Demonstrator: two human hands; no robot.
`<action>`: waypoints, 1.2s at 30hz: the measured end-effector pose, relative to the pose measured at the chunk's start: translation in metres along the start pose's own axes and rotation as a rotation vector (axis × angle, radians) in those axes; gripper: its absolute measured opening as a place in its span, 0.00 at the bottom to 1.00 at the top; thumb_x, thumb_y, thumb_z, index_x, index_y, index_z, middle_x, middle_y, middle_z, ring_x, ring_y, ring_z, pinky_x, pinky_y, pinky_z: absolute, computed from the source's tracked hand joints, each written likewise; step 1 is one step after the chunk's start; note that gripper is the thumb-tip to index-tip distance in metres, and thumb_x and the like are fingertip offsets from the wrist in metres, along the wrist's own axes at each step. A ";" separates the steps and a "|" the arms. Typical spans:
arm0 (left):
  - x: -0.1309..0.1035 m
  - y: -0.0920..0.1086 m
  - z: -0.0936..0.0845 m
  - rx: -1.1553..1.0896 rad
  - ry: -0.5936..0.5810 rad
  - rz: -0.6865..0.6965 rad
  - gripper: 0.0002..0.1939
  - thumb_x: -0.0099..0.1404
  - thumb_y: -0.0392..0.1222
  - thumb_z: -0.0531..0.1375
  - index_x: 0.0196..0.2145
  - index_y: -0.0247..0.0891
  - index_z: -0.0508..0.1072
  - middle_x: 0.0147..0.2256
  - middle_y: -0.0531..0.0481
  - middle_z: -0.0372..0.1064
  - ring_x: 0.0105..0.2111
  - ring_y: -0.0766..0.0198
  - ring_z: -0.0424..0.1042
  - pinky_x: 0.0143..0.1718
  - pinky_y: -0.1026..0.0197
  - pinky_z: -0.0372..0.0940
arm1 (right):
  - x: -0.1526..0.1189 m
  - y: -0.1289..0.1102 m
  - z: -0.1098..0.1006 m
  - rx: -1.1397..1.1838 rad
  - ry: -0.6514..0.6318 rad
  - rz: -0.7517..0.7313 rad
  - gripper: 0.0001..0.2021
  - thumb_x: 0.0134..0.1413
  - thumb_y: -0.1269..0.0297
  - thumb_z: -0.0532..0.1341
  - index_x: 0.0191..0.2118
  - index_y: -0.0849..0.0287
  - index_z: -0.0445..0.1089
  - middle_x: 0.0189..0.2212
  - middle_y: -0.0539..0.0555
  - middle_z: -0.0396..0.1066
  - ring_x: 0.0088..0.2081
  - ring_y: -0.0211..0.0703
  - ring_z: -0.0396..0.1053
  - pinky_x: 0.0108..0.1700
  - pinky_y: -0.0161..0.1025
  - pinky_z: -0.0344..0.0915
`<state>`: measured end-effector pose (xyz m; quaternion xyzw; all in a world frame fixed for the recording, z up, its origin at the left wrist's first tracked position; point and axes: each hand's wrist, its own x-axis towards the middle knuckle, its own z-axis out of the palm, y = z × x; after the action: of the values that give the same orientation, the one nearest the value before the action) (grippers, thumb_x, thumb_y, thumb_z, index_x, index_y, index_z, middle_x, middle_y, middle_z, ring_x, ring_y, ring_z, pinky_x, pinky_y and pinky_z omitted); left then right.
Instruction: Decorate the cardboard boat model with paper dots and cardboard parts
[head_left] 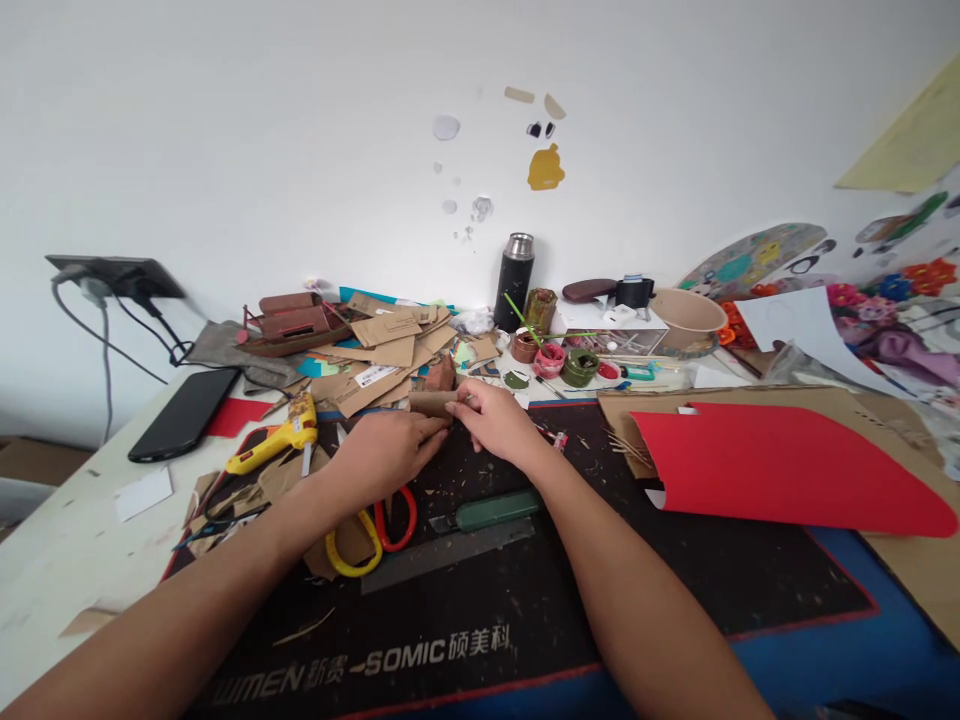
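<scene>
At the far edge of the dark mat (675,570), a small brown cardboard piece (429,402) is between my two hands. My right hand (496,418) pinches its right end with thumb and fingers. My left hand (386,455) is closed, fingertips at the lower edge of the same piece; its palm is hidden. Nearer to me lie scissors (352,560) with yellow and red handles, a green utility knife (495,510) and a clear ruler (450,556). A yellow glue gun (274,440) rests left of my left hand among cardboard scraps (262,490).
Cut cardboard (390,340) is heaped behind my hands, beside a brown model boat (292,325). Open paint jars (580,367) and a black thermos (516,280) stand along the wall. Red paper (780,465) covers the right side. A black phone (185,413) lies left.
</scene>
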<state>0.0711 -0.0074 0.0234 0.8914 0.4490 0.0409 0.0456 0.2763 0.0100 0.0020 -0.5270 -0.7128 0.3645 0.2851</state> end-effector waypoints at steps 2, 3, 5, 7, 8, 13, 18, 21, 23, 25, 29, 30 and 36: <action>0.000 0.000 0.001 0.000 -0.001 0.001 0.23 0.79 0.50 0.49 0.51 0.45 0.83 0.41 0.42 0.85 0.36 0.52 0.81 0.34 0.57 0.65 | 0.000 -0.001 0.000 -0.006 0.000 0.003 0.09 0.73 0.65 0.62 0.37 0.53 0.64 0.15 0.39 0.62 0.18 0.39 0.68 0.31 0.34 0.58; 0.000 0.000 0.001 -0.001 0.002 0.001 0.23 0.79 0.50 0.49 0.51 0.45 0.83 0.41 0.41 0.85 0.35 0.52 0.81 0.34 0.57 0.64 | -0.001 -0.001 0.000 -0.008 0.001 0.004 0.08 0.73 0.65 0.62 0.37 0.53 0.64 0.15 0.39 0.62 0.18 0.39 0.68 0.31 0.34 0.58; 0.000 0.000 0.002 -0.012 0.009 -0.005 0.23 0.79 0.49 0.49 0.51 0.44 0.83 0.40 0.41 0.85 0.34 0.52 0.80 0.33 0.57 0.64 | -0.001 -0.002 -0.001 -0.007 0.000 0.000 0.09 0.73 0.65 0.61 0.37 0.53 0.64 0.15 0.39 0.62 0.18 0.39 0.68 0.31 0.34 0.58; 0.000 0.001 0.003 -0.030 0.013 -0.016 0.22 0.78 0.49 0.50 0.51 0.44 0.83 0.39 0.41 0.84 0.33 0.52 0.80 0.32 0.57 0.63 | -0.002 -0.002 -0.001 -0.007 0.001 -0.008 0.09 0.73 0.65 0.61 0.37 0.53 0.64 0.15 0.39 0.62 0.18 0.39 0.68 0.31 0.34 0.58; 0.000 0.001 0.003 -0.040 0.011 -0.020 0.22 0.78 0.48 0.50 0.51 0.44 0.83 0.38 0.42 0.84 0.32 0.52 0.80 0.32 0.57 0.63 | -0.002 -0.002 -0.001 -0.010 0.003 -0.013 0.09 0.73 0.65 0.61 0.37 0.53 0.64 0.15 0.39 0.63 0.18 0.38 0.68 0.31 0.34 0.58; 0.001 0.000 0.006 -0.055 0.009 -0.043 0.22 0.78 0.47 0.49 0.48 0.43 0.83 0.36 0.41 0.84 0.32 0.53 0.79 0.32 0.57 0.61 | -0.001 0.000 0.000 -0.034 0.015 -0.029 0.09 0.73 0.64 0.61 0.38 0.53 0.64 0.15 0.39 0.63 0.19 0.39 0.67 0.31 0.34 0.58; 0.001 -0.001 0.008 -0.062 0.021 -0.042 0.23 0.78 0.48 0.48 0.47 0.42 0.83 0.37 0.41 0.84 0.32 0.53 0.80 0.32 0.57 0.62 | -0.001 0.000 0.000 -0.044 0.017 -0.022 0.09 0.74 0.64 0.61 0.37 0.53 0.65 0.15 0.40 0.62 0.19 0.40 0.68 0.32 0.34 0.58; 0.001 -0.002 0.006 -0.079 0.023 -0.031 0.23 0.77 0.48 0.49 0.48 0.43 0.84 0.36 0.41 0.84 0.32 0.53 0.79 0.33 0.57 0.63 | -0.001 0.000 0.000 -0.050 0.017 -0.012 0.08 0.74 0.63 0.61 0.39 0.53 0.66 0.14 0.40 0.62 0.20 0.40 0.68 0.32 0.34 0.58; 0.000 -0.004 0.005 -0.081 0.027 -0.031 0.22 0.77 0.48 0.49 0.47 0.43 0.84 0.37 0.42 0.84 0.32 0.53 0.79 0.33 0.57 0.64 | 0.000 0.001 0.001 -0.051 0.018 -0.011 0.07 0.74 0.63 0.61 0.39 0.53 0.66 0.14 0.40 0.63 0.20 0.41 0.69 0.32 0.35 0.58; 0.000 -0.007 0.004 -0.074 0.039 -0.045 0.22 0.76 0.49 0.50 0.44 0.43 0.84 0.36 0.42 0.84 0.32 0.53 0.79 0.34 0.56 0.64 | 0.000 0.002 0.001 -0.050 0.017 -0.013 0.07 0.74 0.63 0.61 0.40 0.53 0.66 0.15 0.40 0.63 0.21 0.41 0.70 0.32 0.35 0.58; 0.000 -0.012 0.004 -0.057 0.036 -0.068 0.22 0.75 0.49 0.51 0.39 0.42 0.84 0.33 0.41 0.83 0.30 0.53 0.77 0.34 0.56 0.65 | -0.001 0.001 0.001 -0.061 0.018 -0.024 0.08 0.74 0.64 0.61 0.39 0.53 0.66 0.15 0.40 0.63 0.21 0.41 0.70 0.32 0.35 0.58; 0.000 -0.012 0.004 -0.055 0.031 -0.069 0.21 0.75 0.49 0.51 0.38 0.42 0.84 0.33 0.41 0.82 0.29 0.53 0.77 0.33 0.56 0.64 | -0.001 0.000 0.000 -0.064 0.020 -0.024 0.08 0.74 0.64 0.61 0.38 0.53 0.65 0.15 0.40 0.62 0.21 0.41 0.69 0.32 0.35 0.57; 0.001 -0.014 0.008 -0.081 0.009 -0.059 0.21 0.74 0.49 0.52 0.33 0.42 0.82 0.33 0.40 0.82 0.30 0.51 0.77 0.34 0.55 0.63 | -0.003 -0.004 -0.001 -0.075 0.014 -0.018 0.08 0.74 0.64 0.61 0.38 0.53 0.66 0.14 0.40 0.61 0.21 0.42 0.69 0.32 0.35 0.57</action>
<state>0.0617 0.0012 0.0139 0.8751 0.4731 0.0616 0.0812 0.2760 0.0070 0.0061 -0.5337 -0.7285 0.3312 0.2734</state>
